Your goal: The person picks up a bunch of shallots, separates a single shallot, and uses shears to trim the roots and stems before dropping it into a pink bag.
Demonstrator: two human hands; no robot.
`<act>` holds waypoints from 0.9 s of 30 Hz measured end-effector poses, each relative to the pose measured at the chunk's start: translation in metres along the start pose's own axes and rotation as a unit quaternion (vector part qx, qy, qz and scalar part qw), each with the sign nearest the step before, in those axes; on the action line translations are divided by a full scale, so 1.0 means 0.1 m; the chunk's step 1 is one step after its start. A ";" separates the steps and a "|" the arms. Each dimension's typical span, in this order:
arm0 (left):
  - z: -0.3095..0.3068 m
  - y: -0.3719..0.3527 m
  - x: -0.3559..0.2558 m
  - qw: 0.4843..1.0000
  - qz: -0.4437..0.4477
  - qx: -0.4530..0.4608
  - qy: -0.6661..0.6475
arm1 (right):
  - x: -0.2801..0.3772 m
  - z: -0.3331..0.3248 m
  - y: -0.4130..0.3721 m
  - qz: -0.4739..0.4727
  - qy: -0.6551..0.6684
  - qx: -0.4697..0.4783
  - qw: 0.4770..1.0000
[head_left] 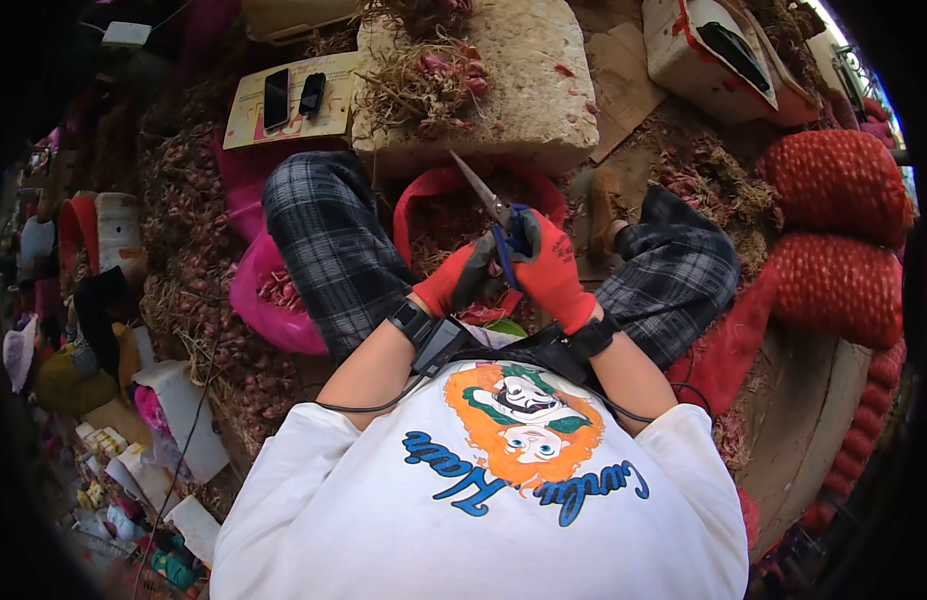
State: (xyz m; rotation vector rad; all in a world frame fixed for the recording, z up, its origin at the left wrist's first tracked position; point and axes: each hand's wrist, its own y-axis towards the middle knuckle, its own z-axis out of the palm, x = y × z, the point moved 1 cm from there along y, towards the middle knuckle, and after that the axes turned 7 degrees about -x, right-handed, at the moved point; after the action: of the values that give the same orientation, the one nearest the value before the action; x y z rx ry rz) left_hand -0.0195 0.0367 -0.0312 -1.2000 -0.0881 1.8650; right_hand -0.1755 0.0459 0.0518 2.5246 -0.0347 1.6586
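My right hand (551, 268), in a red work glove, is closed around the blue handles of a pair of scissors (486, 195). Their metal blades point up and to the left, towards a pale foam block. Right beside the handles is my left hand (457, 277), in a red glove with dark fingers. Its fingers are curled inward, and what they hold, if anything, is hidden. Below both hands, between my knees, a red-rimmed container (404, 212) shows dark contents. A bunch of small red shallots (453, 72) with dry, stringy roots lies on the foam block (528, 90).
Two phones (276, 100) rest on a yellow board at the left. Loose shallots (188, 225) cover the ground there, beside a pink bag (268, 300). Full red mesh sacks (833, 190) are stacked at the right. A white foam box (708, 65) stands at the upper right.
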 end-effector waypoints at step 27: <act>0.00 -0.05 -0.42 0.944 0.264 -0.105 -0.166 | 0.31 -0.66 -0.50 0.070 -0.166 0.119 0.976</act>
State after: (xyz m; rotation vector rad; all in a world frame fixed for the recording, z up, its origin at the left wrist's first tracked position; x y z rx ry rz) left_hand -0.0107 0.0102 0.0005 -1.1068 -0.1659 2.5780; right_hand -0.2193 0.1041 0.1020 3.0222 -0.0463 1.3329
